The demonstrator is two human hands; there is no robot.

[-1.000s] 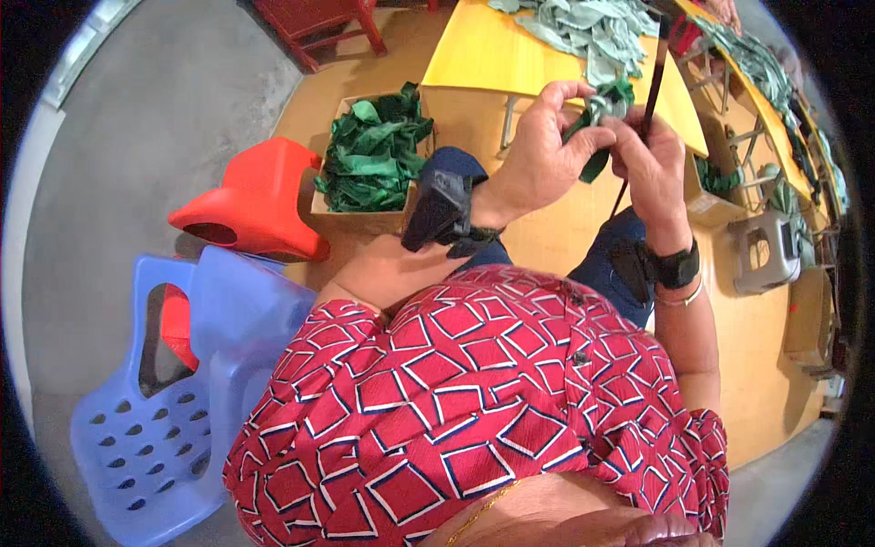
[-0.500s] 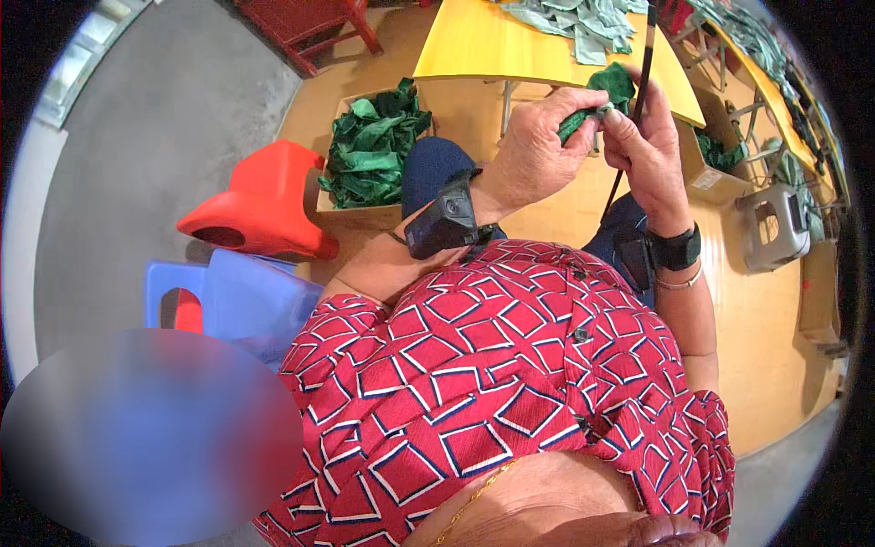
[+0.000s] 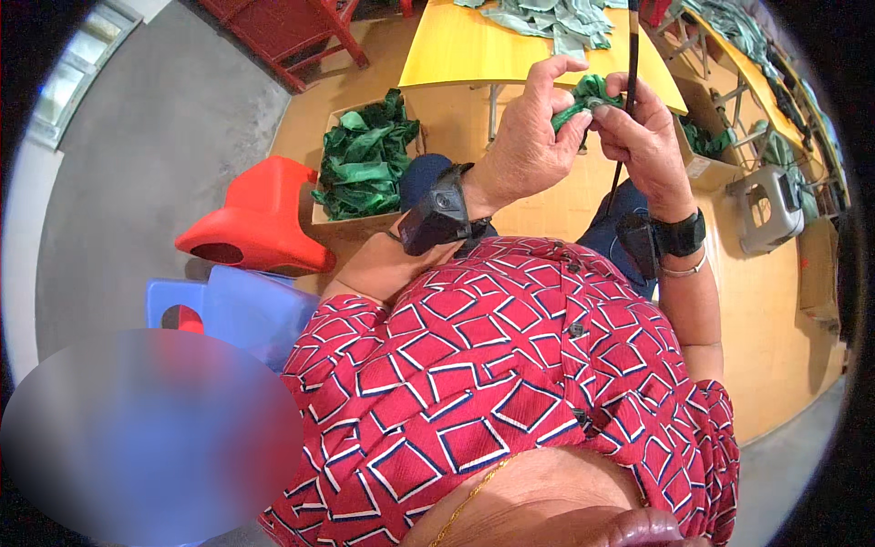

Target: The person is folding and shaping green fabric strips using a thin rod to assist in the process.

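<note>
Both hands are raised in front of my body, at the near edge of the yellow table. Between them is a small, bunched piece of green cloth [image 3: 591, 91]. My left hand [image 3: 536, 132] pinches its left side low down, the index finger lifted and bent off it. My right hand [image 3: 645, 146] grips the other side between thumb and curled fingers, and a small pale bit shows at the thumb tip. A thin black rod [image 3: 633, 46] runs upright beside the right fingers; whether they touch it I cannot tell.
Left of my knee, a cardboard box [image 3: 321, 215] holds crumpled green cloth pieces [image 3: 365, 159]. Red [image 3: 260, 214] and blue [image 3: 260, 305] plastic stools stand at the left. Pale green cloths [image 3: 551, 23] lie on the yellow table [image 3: 456, 46]. A grey stool [image 3: 770, 210] stands at the right.
The left index finger has lifted away from the cloth, while the left thumb stays on it. The green cloth is more bunched between the hands. My view has shifted slightly.
</note>
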